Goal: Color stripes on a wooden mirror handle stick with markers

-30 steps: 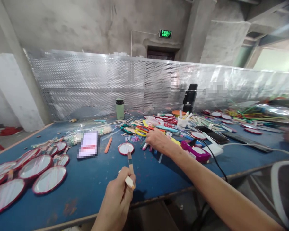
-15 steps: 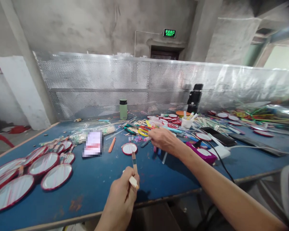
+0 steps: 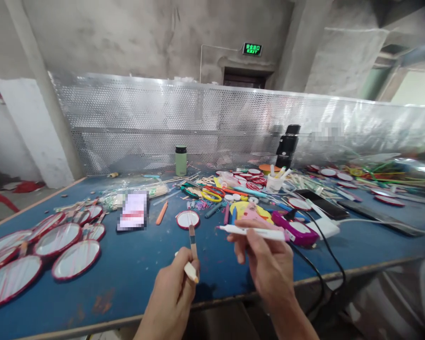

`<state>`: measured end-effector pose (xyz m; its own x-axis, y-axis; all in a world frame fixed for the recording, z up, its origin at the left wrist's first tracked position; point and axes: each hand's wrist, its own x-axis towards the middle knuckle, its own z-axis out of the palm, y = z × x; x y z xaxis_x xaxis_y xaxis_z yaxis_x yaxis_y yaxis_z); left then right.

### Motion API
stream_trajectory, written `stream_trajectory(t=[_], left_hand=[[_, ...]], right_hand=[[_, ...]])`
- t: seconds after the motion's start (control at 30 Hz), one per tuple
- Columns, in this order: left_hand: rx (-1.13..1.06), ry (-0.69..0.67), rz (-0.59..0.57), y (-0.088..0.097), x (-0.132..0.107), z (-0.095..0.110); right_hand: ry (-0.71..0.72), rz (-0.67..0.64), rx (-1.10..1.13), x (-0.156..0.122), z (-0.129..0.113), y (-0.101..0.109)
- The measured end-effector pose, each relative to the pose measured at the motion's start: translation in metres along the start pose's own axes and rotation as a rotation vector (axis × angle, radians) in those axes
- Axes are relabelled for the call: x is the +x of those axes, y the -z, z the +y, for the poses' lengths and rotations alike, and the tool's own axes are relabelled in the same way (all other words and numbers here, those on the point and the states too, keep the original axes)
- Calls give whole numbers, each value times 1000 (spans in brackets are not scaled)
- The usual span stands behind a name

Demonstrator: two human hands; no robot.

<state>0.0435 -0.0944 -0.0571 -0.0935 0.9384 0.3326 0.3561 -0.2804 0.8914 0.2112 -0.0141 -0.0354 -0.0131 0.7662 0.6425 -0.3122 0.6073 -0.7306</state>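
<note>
Left hand (image 3: 173, 293) curled round flat wooden stick (image 3: 192, 240) of small round white disc with red rim (image 3: 188, 219), plus cream pen-like piece with orange tip (image 3: 191, 272). Right hand (image 3: 267, 262) pinching slim white marker with pink tip (image 3: 273, 233), tip toward disc, apart from it. Disc over blue tabletop (image 3: 127, 278); contact unclear.

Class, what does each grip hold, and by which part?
Left grip: red-rimmed disc by its wooden stick, pale pen by its middle. Right grip: white marker by its barrel.
</note>
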Motion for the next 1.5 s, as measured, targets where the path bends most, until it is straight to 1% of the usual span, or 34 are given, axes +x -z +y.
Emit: stream_trajectory(t=[0.07, 0.13, 0.27, 0.37, 0.43, 0.83, 1.1, 1.5], left_hand=[[-1, -6, 2, 0, 0, 0], [-3, -6, -6, 0, 0, 0], [15, -1, -63, 3, 1, 0], [38, -12, -86, 4, 2, 0], [44, -27, -82, 4, 2, 0], [64, -65, -118, 5, 1, -3], [71, -89, -106, 4, 2, -3], [47, -81, -118, 4, 3, -3]], right_hand=[[68, -61, -58, -5, -1, -10], [168, -114, -162, -9, -3, -17], [324, -155, -355, -15, -9, -24], [437, -201, -409, -16, -12, -26], [483, -234, -407, -15, -13, -28], [499, -293, -453, -15, -13, -28], [489, -309, -447, -16, -10, -26], [481, -275, -453, -16, -13, -28]])
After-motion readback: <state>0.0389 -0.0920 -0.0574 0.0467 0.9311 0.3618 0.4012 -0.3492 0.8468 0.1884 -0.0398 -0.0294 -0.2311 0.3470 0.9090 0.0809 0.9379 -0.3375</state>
